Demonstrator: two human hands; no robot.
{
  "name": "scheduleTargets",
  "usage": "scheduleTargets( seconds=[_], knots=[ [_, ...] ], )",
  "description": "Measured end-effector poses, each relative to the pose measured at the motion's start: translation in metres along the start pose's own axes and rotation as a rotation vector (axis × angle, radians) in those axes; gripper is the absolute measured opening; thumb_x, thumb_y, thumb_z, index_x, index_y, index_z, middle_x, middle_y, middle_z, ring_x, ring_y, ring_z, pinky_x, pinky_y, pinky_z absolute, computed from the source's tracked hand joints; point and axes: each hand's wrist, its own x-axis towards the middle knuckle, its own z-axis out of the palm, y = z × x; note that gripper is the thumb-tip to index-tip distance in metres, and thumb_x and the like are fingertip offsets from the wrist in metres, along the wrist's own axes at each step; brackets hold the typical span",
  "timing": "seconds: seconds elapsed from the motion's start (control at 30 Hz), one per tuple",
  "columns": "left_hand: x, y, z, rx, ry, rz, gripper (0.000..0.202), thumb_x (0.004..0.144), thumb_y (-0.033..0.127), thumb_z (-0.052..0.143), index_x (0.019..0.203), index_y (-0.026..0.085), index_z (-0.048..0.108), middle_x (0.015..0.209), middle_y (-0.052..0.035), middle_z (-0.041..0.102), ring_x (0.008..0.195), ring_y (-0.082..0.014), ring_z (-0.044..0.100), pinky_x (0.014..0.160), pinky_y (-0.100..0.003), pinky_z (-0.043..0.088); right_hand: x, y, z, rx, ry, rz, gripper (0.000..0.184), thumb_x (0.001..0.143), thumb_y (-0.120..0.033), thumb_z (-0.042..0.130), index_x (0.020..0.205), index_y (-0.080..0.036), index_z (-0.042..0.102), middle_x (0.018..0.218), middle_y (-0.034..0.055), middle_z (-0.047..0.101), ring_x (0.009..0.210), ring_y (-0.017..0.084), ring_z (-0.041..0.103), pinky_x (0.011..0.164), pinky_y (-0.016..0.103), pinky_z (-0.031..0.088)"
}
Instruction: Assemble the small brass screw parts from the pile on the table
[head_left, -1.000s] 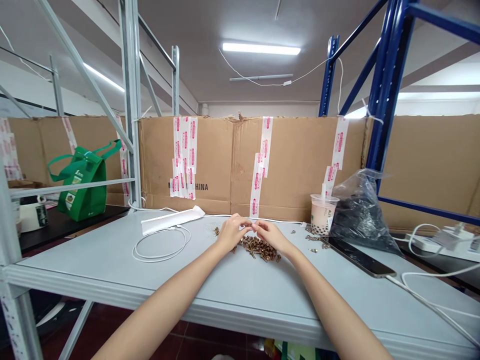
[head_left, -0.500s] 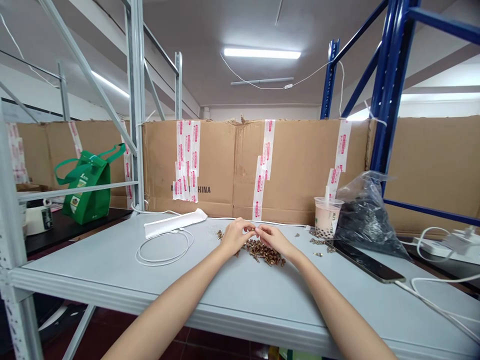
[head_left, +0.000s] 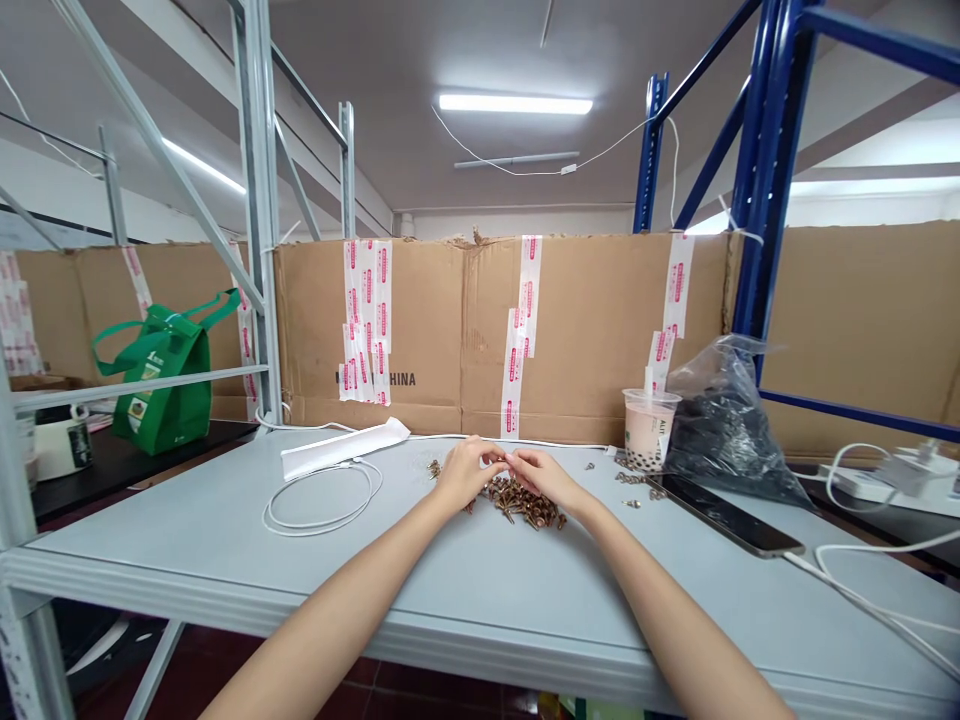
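My fingers: two sets, bent and drawn in narrow, tips meeting or nearly so above the tabletop; whether a small piece is pinched between them, I cannot tell. My left hand: thumb and forefinger curved towards the other set. My right hand: palm down, the same. Screws, brass-coloured: one loose heap, just below and between my hands, partly hidden by them. Small brass-coloured pieces: a little cluster, just beyond my left hand. Small metal fittings: scattered, right of my right hand. Bubble tea cup, lidded, with straw: upright behind those. Smartphone, dark-screened: flat, nearer me. Clear plastic bag, dark contents: beside the cup. White cable, coiled, and white sleeve: at left. Cardboard panel, taped: upright along the back.
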Motion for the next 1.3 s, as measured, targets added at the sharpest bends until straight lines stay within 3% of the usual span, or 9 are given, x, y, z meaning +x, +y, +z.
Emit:
scheduleTargets(
  seconds=[0.13, 0.37, 0.6, 0.8, 1.13, 1.3],
  knots=[
    [0.0, -0.001, 0.001, -0.007, -0.024, 0.01, 0.014, 0.073, 0.032, 0.057, 0.076, 0.02, 0.064, 0.072, 0.0001, 0.062, 0.074, -0.0144, 0.052, 0.069, -0.025, 0.038, 0.001, 0.003, 0.0, -0.002, -0.013, 0.0, 0.047, 0.078, -0.056, 0.034, 0.054, -0.016, 0.041, 0.045, -0.0045, 0.033, 0.041, 0.006, 0.028, 0.043, 0.021, 0.02],
    [0.001, -0.001, 0.0, -0.003, -0.012, 0.014, 0.011, 0.073, 0.028, 0.057, 0.076, 0.019, 0.064, 0.068, 0.0011, 0.061, 0.07, -0.0133, 0.052, 0.067, -0.024, 0.038, 0.0, 0.001, 0.0, -0.005, 0.006, 0.013, 0.043, 0.076, -0.056, 0.037, 0.066, -0.016, 0.045, 0.049, -0.0051, 0.036, 0.043, 0.006, 0.03, 0.043, 0.02, 0.024],
    [0.0, 0.001, -0.001, 0.006, -0.055, 0.008, 0.016, 0.072, 0.033, 0.058, 0.079, 0.02, 0.065, 0.068, 0.0005, 0.06, 0.069, -0.0134, 0.051, 0.065, -0.024, 0.037, 0.001, 0.004, 0.0, -0.006, -0.006, 0.022, 0.049, 0.078, -0.056, 0.033, 0.052, -0.015, 0.042, 0.044, -0.0038, 0.034, 0.041, 0.007, 0.029, 0.043, 0.022, 0.021],
    [0.001, 0.0, -0.001, -0.003, -0.033, -0.014, 0.011, 0.073, 0.028, 0.057, 0.077, 0.02, 0.064, 0.068, 0.0013, 0.06, 0.071, -0.0132, 0.051, 0.067, -0.023, 0.037, -0.001, -0.001, 0.0, 0.027, -0.012, 0.01, 0.043, 0.076, -0.056, 0.038, 0.063, -0.015, 0.046, 0.048, -0.0048, 0.036, 0.043, 0.006, 0.03, 0.044, 0.021, 0.023],
    [0.0, 0.001, -0.002, -0.017, -0.044, 0.009, 0.013, 0.072, 0.031, 0.059, 0.079, 0.021, 0.064, 0.069, 0.0019, 0.06, 0.069, -0.0125, 0.05, 0.065, -0.022, 0.037, 0.004, 0.009, -0.001, 0.026, -0.025, 0.065, 0.051, 0.076, -0.06, 0.033, 0.059, -0.014, 0.048, 0.045, -0.0038, 0.036, 0.041, 0.007, 0.031, 0.042, 0.022, 0.023],
    [0.001, -0.001, -0.002, -0.01, -0.039, 0.004, 0.011, 0.072, 0.029, 0.059, 0.078, 0.021, 0.064, 0.067, 0.0021, 0.06, 0.069, -0.0125, 0.051, 0.065, -0.022, 0.036, 0.001, 0.002, -0.001, 0.042, -0.004, 0.03, 0.043, 0.076, -0.057, 0.039, 0.067, -0.015, 0.047, 0.051, -0.0047, 0.038, 0.043, 0.006, 0.032, 0.042, 0.021, 0.024]
  ],
)
